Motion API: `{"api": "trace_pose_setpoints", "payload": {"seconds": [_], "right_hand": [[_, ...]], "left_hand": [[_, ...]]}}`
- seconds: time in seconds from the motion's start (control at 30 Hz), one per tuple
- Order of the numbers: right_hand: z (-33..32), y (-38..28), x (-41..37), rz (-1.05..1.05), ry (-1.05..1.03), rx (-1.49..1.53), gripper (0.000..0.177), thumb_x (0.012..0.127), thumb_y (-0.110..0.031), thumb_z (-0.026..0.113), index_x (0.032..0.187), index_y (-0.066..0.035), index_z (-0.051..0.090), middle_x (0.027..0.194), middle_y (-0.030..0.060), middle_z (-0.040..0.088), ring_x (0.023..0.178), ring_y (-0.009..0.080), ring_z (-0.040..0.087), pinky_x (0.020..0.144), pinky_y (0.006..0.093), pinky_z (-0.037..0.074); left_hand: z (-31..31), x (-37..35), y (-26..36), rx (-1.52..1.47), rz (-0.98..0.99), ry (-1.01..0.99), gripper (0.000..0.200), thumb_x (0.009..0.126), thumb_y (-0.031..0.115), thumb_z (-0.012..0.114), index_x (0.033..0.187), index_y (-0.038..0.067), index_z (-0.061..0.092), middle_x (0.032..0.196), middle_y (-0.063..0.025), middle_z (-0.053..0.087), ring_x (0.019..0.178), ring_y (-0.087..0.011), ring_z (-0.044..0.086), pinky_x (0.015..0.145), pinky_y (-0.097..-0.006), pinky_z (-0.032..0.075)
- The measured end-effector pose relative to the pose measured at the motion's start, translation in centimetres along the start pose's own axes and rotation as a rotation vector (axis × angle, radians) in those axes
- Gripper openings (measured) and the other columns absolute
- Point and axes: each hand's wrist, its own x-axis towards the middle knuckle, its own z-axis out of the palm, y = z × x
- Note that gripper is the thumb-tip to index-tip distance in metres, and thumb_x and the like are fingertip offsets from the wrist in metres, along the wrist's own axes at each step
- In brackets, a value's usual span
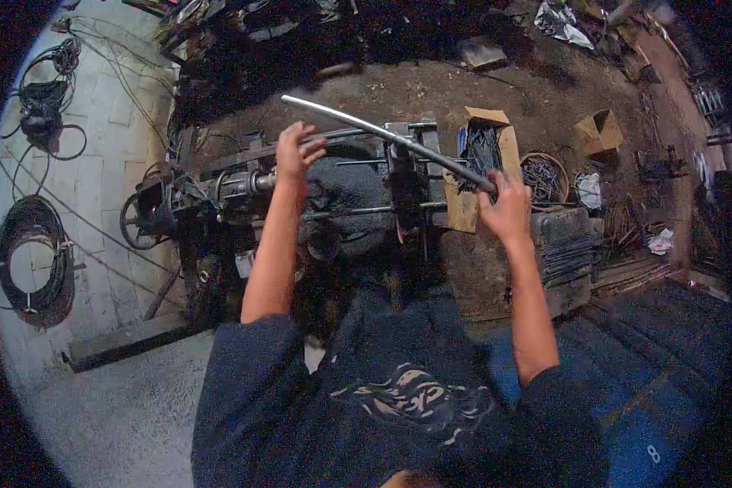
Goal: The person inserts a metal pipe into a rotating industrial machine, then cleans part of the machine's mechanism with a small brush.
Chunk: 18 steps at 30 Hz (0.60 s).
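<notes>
A long metal rod [358, 124] slants above the machine, its bright end at upper left and its darker end at lower right. My right hand [508, 207] is closed around that darker end. Below the bright end, my left hand [298, 153] is raised with fingers apart, holding nothing. Beneath both hands lies a greasy machine with a chuck-like head [248, 184], two guide bars [354, 211] and a dark carriage [403, 167]. At its left end is a handwheel [138, 213].
Right of the machine stand an open cardboard box [508, 146] of thin dark rods, a round basket [563, 167] of metal pieces and a smaller carton [599, 134]. More rods [568, 256] lie in a bundle nearer me. A coiled black cable [57, 244] rests on the left floor.
</notes>
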Motion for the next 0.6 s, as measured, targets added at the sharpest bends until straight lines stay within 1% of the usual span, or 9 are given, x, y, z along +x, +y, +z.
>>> {"api": "trace_pose_setpoints", "payload": {"seconds": [0.03,0.1,0.17,0.23,0.3,0.33,0.4,0.5,0.6], "right_hand": [[-0.2,-0.8,-1.1,-0.006,-0.004,0.010,0.031,0.074,-0.020,0.064,0.100,-0.002,0.060,0.095,0.0137,0.058,0.088,0.0323,0.056,0.078,0.0445,0.043],[-1.2,-2.8,-4.5,-0.061,0.425,-0.024,0.029,0.077,-0.019,0.062,0.100,-0.003,0.061,0.094,0.0159,0.059,0.085,0.0341,0.057,0.074,0.0451,0.045],[2.2,-5.2,-8.6,-0.036,0.129,0.340,0.026,0.080,-0.020,0.060,0.099,-0.002,0.060,0.097,0.0203,0.059,0.086,0.0357,0.059,0.071,0.0454,0.048],[6.7,-8.8,-9.2,0.111,-0.333,0.521,0.024,0.083,-0.022,0.056,0.096,-0.002,0.059,0.095,0.0241,0.060,0.085,0.0368,0.062,0.071,0.0466,0.050],[12.9,-10.5,-8.9,0.168,-0.541,0.281,0.021,0.084,-0.021,0.056,0.094,-0.003,0.060,0.093,0.0198,0.061,0.086,0.0387,0.063,0.072,0.0482,0.050],[15.3,-11.0,-8.4,0.146,-0.559,0.291,0.021,0.084,-0.021,0.056,0.094,-0.003,0.060,0.093,0.0198,0.061,0.086,0.0387,0.063,0.072,0.0482,0.050],[19.0,-12.0,-7.9,0.216,-0.646,0.064,0.023,0.081,-0.024,0.059,0.096,-0.006,0.061,0.098,0.0182,0.063,0.089,0.0362,0.063,0.076,0.0476,0.051],[21.9,-11.7,-9.0,0.259,-0.588,0.057,0.026,0.080,-0.027,0.059,0.096,-0.007,0.062,0.100,0.0189,0.063,0.089,0.0358,0.064,0.077,0.0467,0.051],[22.4,-11.6,-8.9,0.300,-0.602,0.032,0.028,0.079,-0.028,0.058,0.092,-0.004,0.062,0.096,0.0205,0.065,0.093,0.0361,0.063,0.081,0.0450,0.051]], "left_hand": [[-0.3,-3.9,-0.3,0.073,0.060,-0.021,0.040,0.093,0.032,0.049,0.118,0.002,0.049,0.110,-0.0155,0.060,0.094,-0.0261,0.062,0.075,-0.0366,0.052],[-2.7,-9.4,-2.3,0.125,-0.025,-0.090,0.029,0.095,0.028,0.048,0.111,0.004,0.053,0.096,-0.0103,0.065,0.076,-0.0190,0.065,0.066,-0.0289,0.052],[-5.8,-13.8,-6.1,0.173,-0.087,-0.054,0.028,0.095,0.028,0.050,0.107,0.003,0.055,0.094,-0.0103,0.065,0.077,-0.0170,0.064,0.064,-0.0265,0.051],[-7.0,-17.8,-9.2,0.175,-0.173,0.076,0.026,0.095,0.025,0.050,0.106,0.002,0.055,0.094,-0.0100,0.065,0.075,-0.0148,0.063,0.062,-0.0260,0.050],[-8.8,-20.1,-13.3,0.297,-0.166,0.091,0.025,0.096,0.022,0.048,0.107,0.001,0.055,0.092,-0.0097,0.065,0.073,-0.0137,0.062,0.061,-0.0255,0.049],[-10.4,-20.7,-16.3,0.368,-0.097,0.072,0.024,0.096,0.020,0.047,0.107,0.001,0.056,0.091,-0.0096,0.066,0.072,-0.0137,0.063,0.059,-0.0249,0.048],[-10.7,-23.3,-16.2,0.355,-0.214,0.113,0.023,0.095,0.018,0.047,0.107,0.001,0.056,0.090,-0.0100,0.066,0.071,-0.0140,0.063,0.058,-0.0247,0.048],[-13.7,-25.2,-17.5,0.332,-0.244,0.146,0.022,0.095,0.018,0.047,0.107,0.002,0.057,0.093,-0.0102,0.067,0.071,-0.0143,0.063,0.058,-0.0257,0.048],[-17.0,-25.6,-18.1,0.178,-0.406,0.320,0.024,0.094,0.019,0.046,0.108,0.003,0.056,0.094,-0.0096,0.066,0.071,-0.0160,0.064,0.057,-0.0272,0.051]]}}
